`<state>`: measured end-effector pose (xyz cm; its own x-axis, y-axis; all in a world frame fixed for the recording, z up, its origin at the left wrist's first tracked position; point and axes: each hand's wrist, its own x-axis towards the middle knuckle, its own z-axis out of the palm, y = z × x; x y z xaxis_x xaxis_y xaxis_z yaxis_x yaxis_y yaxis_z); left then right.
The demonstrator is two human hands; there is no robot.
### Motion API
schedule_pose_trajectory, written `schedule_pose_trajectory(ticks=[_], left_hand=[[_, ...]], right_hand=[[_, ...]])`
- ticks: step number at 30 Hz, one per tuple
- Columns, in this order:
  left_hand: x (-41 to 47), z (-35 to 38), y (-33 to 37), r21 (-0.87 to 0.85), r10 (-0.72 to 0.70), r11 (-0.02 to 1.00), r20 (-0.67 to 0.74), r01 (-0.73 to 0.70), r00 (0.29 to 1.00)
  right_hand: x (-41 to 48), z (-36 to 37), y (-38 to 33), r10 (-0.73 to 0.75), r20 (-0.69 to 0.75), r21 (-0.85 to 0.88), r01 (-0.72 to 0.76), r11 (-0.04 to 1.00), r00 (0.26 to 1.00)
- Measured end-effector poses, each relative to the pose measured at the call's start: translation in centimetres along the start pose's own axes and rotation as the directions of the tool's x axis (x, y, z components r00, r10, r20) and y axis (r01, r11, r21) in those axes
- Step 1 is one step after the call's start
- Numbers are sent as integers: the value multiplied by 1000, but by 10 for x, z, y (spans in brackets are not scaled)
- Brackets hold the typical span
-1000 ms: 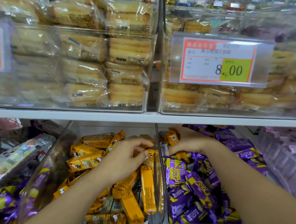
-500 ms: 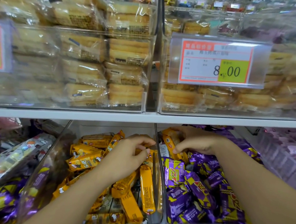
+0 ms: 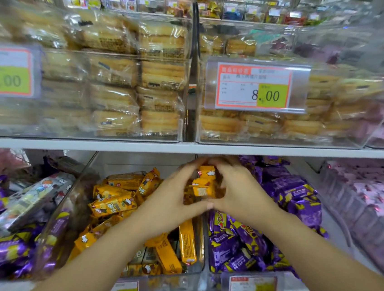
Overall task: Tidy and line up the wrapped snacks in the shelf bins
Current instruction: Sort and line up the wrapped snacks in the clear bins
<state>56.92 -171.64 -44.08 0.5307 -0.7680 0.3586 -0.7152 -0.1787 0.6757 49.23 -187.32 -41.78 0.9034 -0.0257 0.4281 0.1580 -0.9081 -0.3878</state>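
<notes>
Below the white shelf board (image 3: pixel 280 150), at the back of the lower row and about over the wall between two bins: a small bundle of short orange foil-wrapped snack bars (image 3: pixel 206 182), lifted and gripped from both sides. Left hand (image 3: pixel 171 197) curled round it from the left, right hand (image 3: pixel 240 193) curled round it from the right, thumbs close together underneath; both hands therefore full with the same bundle. Judged as somewhere in the early or middle part of the work. Not yet lined up: the other orange bars (image 3: pixel 114 202) in the clear plastic middle bin (image 3: pixel 171 283), lying crossed, some lengthwise, some slanted, several piled on each other. Equally a loose heap: the purple wrapped snacks (image 3: pixel 240 242) in the bin to the right. Further left, purple packs mixed with a long grey-white printed pack (image 3: pixel 36 197), apparently unsorted too. Above, pale cake packs (image 3: pixel 162 76) in clear boxes, stacked rather evenly, perhaps needing nothing. Remaining, by this view: to set the bundle down straight among its own kind, then to turn the other bars parallel, bin by bin.
</notes>
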Motion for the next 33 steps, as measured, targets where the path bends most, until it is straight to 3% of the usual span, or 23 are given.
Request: schedule_pose_trajectory(ticks=[2,5,9,12,15,23,30,33], left_hand=[[-8,-4,2,-1,36,999,-96,-36,995],[-21,-15,2,47,72,997,-152,-66,986],[-39,-34,-8,181,-11,982,-247,57,969],[-52,-44,-25,334,-107,921,-284,203,953],[-59,-47,-43,520,-242,795,-200,312,949],[-56,-50,-49,587,-336,747,-75,314,939],[-52,-45,-50,579,-319,765,-42,283,947],[-51,-44,-47,562,-320,775,-45,289,946]], right_hand=[[-7,-1,-11,-13,-7,27,13,1000,1000],[-10,0,-20,-25,73,205,9,979,997],[-3,7,1,147,9,298,-143,944,989],[6,15,27,308,69,154,-315,936,949],[18,26,40,400,205,6,-410,912,893],[52,53,52,487,511,-198,-454,869,709],[36,21,26,426,430,-71,-441,895,796],[23,10,5,345,185,-25,-347,938,920]])
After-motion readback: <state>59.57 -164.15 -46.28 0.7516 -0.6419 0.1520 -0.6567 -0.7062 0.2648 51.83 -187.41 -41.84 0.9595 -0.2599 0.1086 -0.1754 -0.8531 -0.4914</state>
